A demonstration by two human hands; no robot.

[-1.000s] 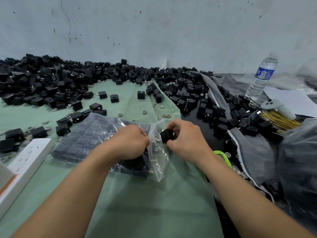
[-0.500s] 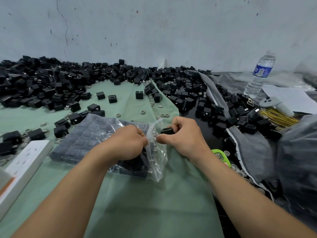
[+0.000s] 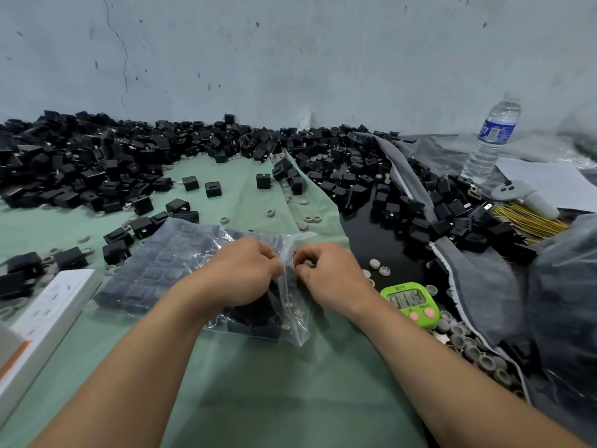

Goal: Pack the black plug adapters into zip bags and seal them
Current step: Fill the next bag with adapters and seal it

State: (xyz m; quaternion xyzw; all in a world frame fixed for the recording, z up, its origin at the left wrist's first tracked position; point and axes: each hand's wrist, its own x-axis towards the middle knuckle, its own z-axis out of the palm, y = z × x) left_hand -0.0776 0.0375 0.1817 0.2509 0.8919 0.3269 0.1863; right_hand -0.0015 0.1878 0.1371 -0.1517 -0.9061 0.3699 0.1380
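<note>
left hand (image 3: 240,274) and right hand (image 3: 329,276) meet at the mouth of the clear zip bag (image 3: 297,321), fingers curled and pinching its edge. the bag lies on the green table (image 3: 258,383) with black plug adapters (image 3: 255,318) inside, a packed bag (image 3: 161,266) just left of it, loose adapters (image 3: 97,163) heaped beyond.

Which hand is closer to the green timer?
Right. The right hand pinches the zip bag just up and left of the green timer. The left hand pinches the bag farther left, beyond the right hand.
</note>
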